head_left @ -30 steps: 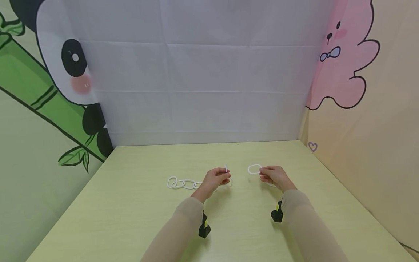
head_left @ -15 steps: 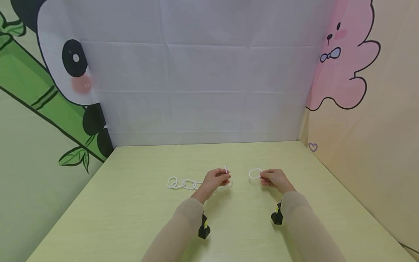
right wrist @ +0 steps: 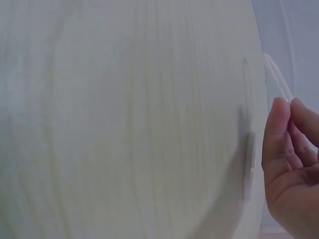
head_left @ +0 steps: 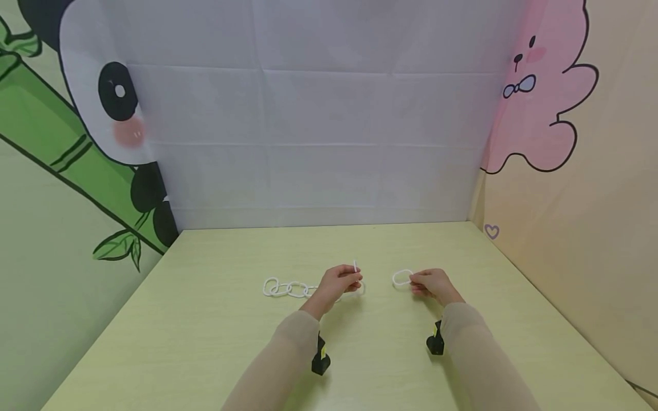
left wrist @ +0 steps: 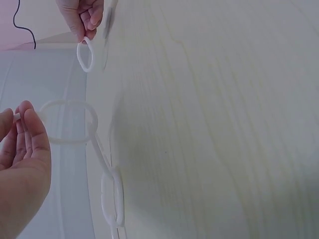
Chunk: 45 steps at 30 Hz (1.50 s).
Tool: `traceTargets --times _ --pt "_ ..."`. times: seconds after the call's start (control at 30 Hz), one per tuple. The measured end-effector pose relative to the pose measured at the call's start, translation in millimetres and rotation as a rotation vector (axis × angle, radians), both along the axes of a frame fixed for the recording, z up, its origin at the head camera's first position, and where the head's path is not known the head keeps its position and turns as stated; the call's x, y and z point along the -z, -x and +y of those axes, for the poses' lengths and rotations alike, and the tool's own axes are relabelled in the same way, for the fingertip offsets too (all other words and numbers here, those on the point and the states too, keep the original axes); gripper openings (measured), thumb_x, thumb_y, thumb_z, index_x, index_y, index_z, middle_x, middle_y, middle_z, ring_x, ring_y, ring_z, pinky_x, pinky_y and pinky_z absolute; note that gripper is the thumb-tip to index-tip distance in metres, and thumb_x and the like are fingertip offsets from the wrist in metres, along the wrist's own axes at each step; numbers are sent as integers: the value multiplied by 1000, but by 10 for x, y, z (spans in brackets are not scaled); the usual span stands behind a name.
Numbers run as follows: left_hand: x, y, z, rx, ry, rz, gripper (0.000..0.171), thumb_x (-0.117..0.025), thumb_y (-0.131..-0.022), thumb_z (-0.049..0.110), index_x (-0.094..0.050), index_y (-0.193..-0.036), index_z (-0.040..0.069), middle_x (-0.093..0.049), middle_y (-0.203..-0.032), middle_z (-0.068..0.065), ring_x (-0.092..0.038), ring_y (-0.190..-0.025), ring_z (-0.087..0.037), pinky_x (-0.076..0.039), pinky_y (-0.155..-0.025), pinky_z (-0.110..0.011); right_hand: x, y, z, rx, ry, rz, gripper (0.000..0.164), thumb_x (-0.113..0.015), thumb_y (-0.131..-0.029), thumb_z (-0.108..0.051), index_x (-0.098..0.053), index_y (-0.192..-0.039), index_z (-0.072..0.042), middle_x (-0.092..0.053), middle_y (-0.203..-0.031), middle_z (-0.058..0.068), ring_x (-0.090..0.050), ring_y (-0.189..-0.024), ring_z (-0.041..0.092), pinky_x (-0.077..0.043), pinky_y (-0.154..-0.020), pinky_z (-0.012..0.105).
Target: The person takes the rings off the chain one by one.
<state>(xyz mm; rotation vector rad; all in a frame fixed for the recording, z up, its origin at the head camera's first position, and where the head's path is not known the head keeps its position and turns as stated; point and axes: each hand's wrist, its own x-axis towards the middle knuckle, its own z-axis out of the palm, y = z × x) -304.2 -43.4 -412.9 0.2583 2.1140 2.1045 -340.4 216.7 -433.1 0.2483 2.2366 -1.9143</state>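
Slanting in from the near side of the table [head_left: 205, 342], two beige sleeves [head_left: 277, 362] angle toward each other and hold both hands just above its top; the left hand [head_left: 336, 282] reaches inward, palm half turned from me, its thumb and fingertips clamped on a white link [head_left: 355, 266] that stands edge-up above them; the other fingers curl below; from behind that hand a white chain [head_left: 289, 289] runs out along the table to the person's left, though I cannot tell whether the held link joins it; the right hand [head_left: 433, 281], well apart, points inward too, thumb and finger pinched together on one end of a white ring [head_left: 394, 279], which juts past the fingertips toward the left hand; below the right hand a white piece [right wrist: 249, 167] lies on the table; a small black box [head_left: 321, 362] sits under each wrist.
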Motion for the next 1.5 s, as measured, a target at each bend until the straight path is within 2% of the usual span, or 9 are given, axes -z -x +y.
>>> traceTargets --times 0.27,0.43,0.67,1.03,1.13,1.37,1.43,1.5 --pt "-1 -8 -9 5 -7 -4 25 -58 -91 7 -57 -111 -7 -59 -107 -25 -61 -77 -13 -51 -77 -30 15 -39 -12 -2 -10 -6 28 -59 -89 -2 -53 -109 17 -63 -75 7 -59 -60 10 -52 -60 23" --pt "13 2 -8 3 -5 -6 24 -58 -91 7 -57 -110 -7 -61 -103 -21 -61 -76 -13 -51 -76 -30 35 -53 -16 25 -19 -30 25 -60 -88 -1 -55 -105 16 -62 -68 5 -57 -56 8 -51 -55 21" --pt "23 11 -16 6 -11 -18 24 -57 -91 5 -56 -111 -9 -58 -108 -26 -61 -76 -12 -51 -76 -29 81 -22 3 42 -22 -53 22 -61 -87 0 -56 -102 15 -60 -64 5 -56 -52 7 -50 -52 20" --pt "-1 31 -11 2 -14 -9 23 -59 -90 6 -58 -109 -8 -63 -95 -14 -61 -74 -12 -52 -75 -28 20 -26 -14 37 -29 -56 20 -60 -87 1 -57 -101 16 -61 -64 5 -55 -50 7 -50 -51 20" --pt "2 30 -8 2 -7 -8 23 -58 -91 6 -58 -109 -8 -63 -95 -15 -61 -74 -12 -52 -74 -27 62 28 17 28 -44 -67 20 -61 -87 0 -58 -99 15 -61 -66 7 -55 -50 8 -50 -51 21" --pt "6 38 -10 0 2 -3 24 -59 -90 7 -58 -109 -8 -63 -94 -12 -61 -75 -12 -52 -74 -28 315 274 165 -30 -4 -71 18 -66 -82 1 -60 -92 15 -63 -70 14 -59 -53 13 -52 -53 25" --pt "2 37 -10 -1 3 -2 24 -59 -90 7 -58 -109 -8 -64 -93 -12 -61 -75 -12 -52 -74 -28 329 290 166 -26 -11 -83 17 -64 -83 2 -60 -93 15 -64 -71 14 -59 -53 13 -52 -53 25" --pt "-4 33 -10 -1 -1 -2 23 -58 -90 6 -58 -109 -8 -63 -93 -12 -61 -74 -12 -52 -74 -28 277 254 138 -21 -19 -92 16 -61 -84 3 -59 -93 16 -63 -69 14 -59 -53 13 -52 -53 25"
